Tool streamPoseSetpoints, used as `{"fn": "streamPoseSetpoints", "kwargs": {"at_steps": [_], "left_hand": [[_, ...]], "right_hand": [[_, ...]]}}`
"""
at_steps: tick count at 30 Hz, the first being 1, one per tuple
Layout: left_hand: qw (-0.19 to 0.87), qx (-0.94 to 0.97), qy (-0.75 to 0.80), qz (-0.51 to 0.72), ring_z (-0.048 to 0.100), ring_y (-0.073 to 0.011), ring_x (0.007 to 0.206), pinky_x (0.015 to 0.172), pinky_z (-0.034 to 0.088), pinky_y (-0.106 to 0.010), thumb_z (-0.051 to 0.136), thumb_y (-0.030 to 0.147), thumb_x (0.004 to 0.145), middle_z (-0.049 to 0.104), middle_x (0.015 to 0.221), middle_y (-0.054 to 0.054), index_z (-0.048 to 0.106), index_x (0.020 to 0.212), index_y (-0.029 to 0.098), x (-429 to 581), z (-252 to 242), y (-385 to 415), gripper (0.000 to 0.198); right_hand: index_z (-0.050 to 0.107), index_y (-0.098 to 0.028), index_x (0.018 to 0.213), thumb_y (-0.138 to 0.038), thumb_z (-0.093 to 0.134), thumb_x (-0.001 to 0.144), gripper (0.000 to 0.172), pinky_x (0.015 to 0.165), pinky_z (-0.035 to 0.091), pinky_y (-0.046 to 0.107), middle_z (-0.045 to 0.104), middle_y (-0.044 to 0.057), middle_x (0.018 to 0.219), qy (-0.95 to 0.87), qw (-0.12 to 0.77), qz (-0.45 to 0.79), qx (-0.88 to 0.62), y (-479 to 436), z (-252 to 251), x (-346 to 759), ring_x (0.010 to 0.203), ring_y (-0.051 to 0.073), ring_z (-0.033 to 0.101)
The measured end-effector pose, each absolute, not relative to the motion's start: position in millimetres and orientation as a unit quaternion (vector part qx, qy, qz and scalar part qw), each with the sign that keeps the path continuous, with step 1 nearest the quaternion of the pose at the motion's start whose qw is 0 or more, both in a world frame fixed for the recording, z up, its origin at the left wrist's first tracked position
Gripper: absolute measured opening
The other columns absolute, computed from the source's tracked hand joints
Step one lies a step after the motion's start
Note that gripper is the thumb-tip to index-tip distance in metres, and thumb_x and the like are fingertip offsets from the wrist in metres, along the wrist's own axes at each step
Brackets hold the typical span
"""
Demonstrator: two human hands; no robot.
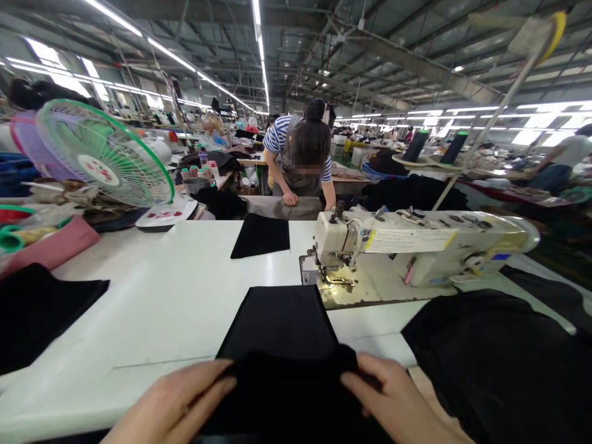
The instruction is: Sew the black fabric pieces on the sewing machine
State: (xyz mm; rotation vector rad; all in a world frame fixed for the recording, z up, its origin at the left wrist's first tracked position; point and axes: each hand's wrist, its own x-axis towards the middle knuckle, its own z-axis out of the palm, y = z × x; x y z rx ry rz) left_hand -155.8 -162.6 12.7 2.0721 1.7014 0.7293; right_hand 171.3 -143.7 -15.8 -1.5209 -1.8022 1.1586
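Blk fabric panel, lower ctr of frame: matte, plain, far part slightly greyer, tapers to straight far edge; near part deeper blk, bunched at R side. Far part on white tabletop. L hand pinching panel's left edge, R hand pinching right edge, thumb + fingers. Sewing machine ctr-right, just beyond panel. Smaller blk fabric pc near frame ctr, flat.
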Motion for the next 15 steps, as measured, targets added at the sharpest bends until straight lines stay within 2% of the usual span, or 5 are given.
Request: {"fn": "streamPoseSetpoints", "kwargs": {"at_steps": [3, 6, 8, 11, 15], "left_hand": [[0.137, 0.74, 0.628, 0.2, 0.071, -0.0248, 0.076, 0.071, 0.055, -0.031, 0.048, 0.051, 0.09, 0.075, 0.082, -0.004, 0.072, 0.083, 0.027, -148, 25, -106, 0.035], [0.055, 0.73, 0.668, 0.134, 0.067, -0.0296, 0.087, 0.073, 0.051, -0.037, 0.044, 0.036, 0.092, 0.07, 0.094, -0.011, 0.066, 0.083, 0.022, -137, 21, -59, 0.027], [0.06, 0.723, 0.678, 0.121, 0.064, -0.0315, 0.096, 0.077, 0.05, -0.039, 0.05, 0.029, 0.088, 0.066, 0.103, -0.014, 0.062, 0.087, 0.02, -134, 10, -40, 0.016], [0.127, 0.725, 0.661, 0.149, 0.062, -0.0282, 0.089, 0.08, 0.048, -0.039, 0.054, 0.019, 0.08, 0.064, 0.095, -0.011, 0.055, 0.083, 0.021, -135, -6, -25, 0.003], [0.157, 0.728, 0.637, 0.196, 0.06, -0.0239, 0.083, 0.08, 0.047, -0.037, 0.046, 0.014, 0.079, 0.062, 0.083, -0.006, 0.048, 0.077, 0.023, -134, -9, -29, 0.01]], "right_hand": [[0.052, -0.022, 0.064, -0.038, 0.054, 0.091, 0.031, 0.058, 0.044, 0.026, 0.054, -0.002, 0.064, -0.691, 0.306, 0.325, -0.569, -99, -11, 153, 0.063, 0.016, 0.055], [0.056, -0.022, 0.07, -0.026, 0.06, 0.087, 0.018, 0.085, 0.049, 0.033, 0.066, 0.005, 0.093, -0.723, 0.335, 0.219, -0.564, -62, -17, 133, 0.091, 0.023, 0.064], [0.059, -0.022, 0.076, -0.019, 0.064, 0.082, 0.008, 0.093, 0.047, 0.039, 0.066, 0.008, 0.106, -0.717, 0.336, 0.194, -0.579, -46, -26, 123, 0.102, 0.027, 0.063], [0.06, -0.022, 0.079, -0.017, 0.065, 0.077, 0.007, 0.086, 0.049, 0.041, 0.065, 0.009, 0.101, -0.703, 0.331, 0.195, -0.599, -34, -41, 117, 0.093, 0.028, 0.062], [0.055, -0.023, 0.069, -0.017, 0.065, 0.075, 0.013, 0.079, 0.049, 0.037, 0.063, 0.004, 0.085, -0.698, 0.334, 0.218, -0.594, -31, -48, 123, 0.08, 0.023, 0.06]]}}
